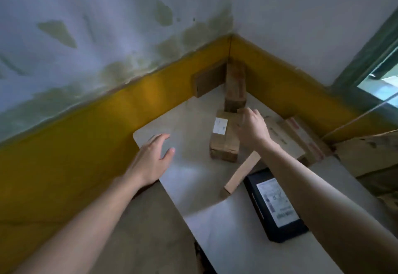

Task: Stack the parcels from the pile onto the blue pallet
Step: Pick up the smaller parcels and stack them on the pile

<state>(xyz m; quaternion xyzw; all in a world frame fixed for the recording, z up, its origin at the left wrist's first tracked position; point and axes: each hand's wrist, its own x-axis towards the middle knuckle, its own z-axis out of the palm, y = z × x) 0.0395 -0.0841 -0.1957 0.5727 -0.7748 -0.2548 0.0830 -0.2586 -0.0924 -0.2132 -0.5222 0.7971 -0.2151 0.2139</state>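
Note:
A brown cardboard parcel (224,139) with a white label lies on a grey sheet (193,161) in the room corner. My right hand (253,127) hovers over the parcel's right edge, fingers spread, holding nothing. My left hand (155,155) is open above the sheet's left edge, a short way left of the parcel. Another brown box (235,89) stands upright in the corner behind. A black parcel (275,205) with a white label lies near my right forearm. A thin tan strip (242,171) lies between the two parcels. No blue pallet is in view.
Flat cardboard (286,136) with red-striped tape lies to the right of the parcel. A brown board (209,80) leans on the yellow wall base. More cardboard (366,153) is at the far right. White walls close the corner; a window frame (377,58) is at right.

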